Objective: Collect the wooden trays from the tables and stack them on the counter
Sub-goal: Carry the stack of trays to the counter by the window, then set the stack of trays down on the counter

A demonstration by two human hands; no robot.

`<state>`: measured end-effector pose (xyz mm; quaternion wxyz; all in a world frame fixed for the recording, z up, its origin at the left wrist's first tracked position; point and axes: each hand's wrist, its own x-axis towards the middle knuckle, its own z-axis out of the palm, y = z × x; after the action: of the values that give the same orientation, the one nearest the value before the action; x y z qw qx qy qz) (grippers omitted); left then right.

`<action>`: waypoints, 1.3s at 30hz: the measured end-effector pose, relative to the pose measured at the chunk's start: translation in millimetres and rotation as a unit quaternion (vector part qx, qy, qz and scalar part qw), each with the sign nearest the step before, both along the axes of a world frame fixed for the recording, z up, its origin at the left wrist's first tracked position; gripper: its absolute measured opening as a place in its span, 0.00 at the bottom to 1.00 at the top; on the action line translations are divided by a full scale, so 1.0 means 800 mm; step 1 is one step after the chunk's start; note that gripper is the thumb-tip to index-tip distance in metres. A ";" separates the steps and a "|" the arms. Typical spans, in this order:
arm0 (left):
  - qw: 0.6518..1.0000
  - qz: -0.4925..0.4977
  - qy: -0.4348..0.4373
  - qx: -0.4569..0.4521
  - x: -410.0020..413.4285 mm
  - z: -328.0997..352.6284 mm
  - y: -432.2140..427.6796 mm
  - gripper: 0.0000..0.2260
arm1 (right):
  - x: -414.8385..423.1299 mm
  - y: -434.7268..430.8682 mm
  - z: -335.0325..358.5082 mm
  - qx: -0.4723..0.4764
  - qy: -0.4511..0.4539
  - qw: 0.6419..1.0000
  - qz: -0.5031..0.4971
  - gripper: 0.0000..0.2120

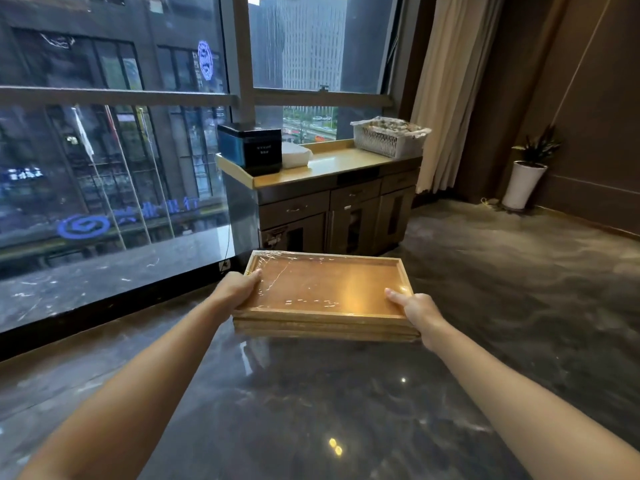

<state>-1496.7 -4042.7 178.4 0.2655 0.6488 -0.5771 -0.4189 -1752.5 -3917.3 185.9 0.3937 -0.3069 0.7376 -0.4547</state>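
Observation:
A stack of wooden trays (325,289), the top one covered in clear plastic wrap, is held level in front of me above the dark marble floor. My left hand (239,287) grips the stack's left edge, thumb on the rim. Gripping the right near corner is my right hand (415,308), its thumb lying on the top tray's rim. Ahead, against the window, stands the counter (332,162) with a light wooden top over dark cabinets.
On the counter sit a black box (252,147), a white folded cloth (296,155) and a white plastic basket (389,135). A large window is at the left, a beige curtain (450,91) beside the counter, and a potted plant (524,174) by the right wall.

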 end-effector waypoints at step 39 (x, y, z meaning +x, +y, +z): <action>0.997 0.069 0.037 0.017 -0.598 -0.007 -1.203 0.25 | -0.619 -1.257 -0.010 0.003 0.004 0.999 0.047 0.26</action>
<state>-1975.1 -5005.0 172.6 0.3037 0.6754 -0.5133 -0.4336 -2247.8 -4922.5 177.9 0.4126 -0.3418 0.7250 -0.4327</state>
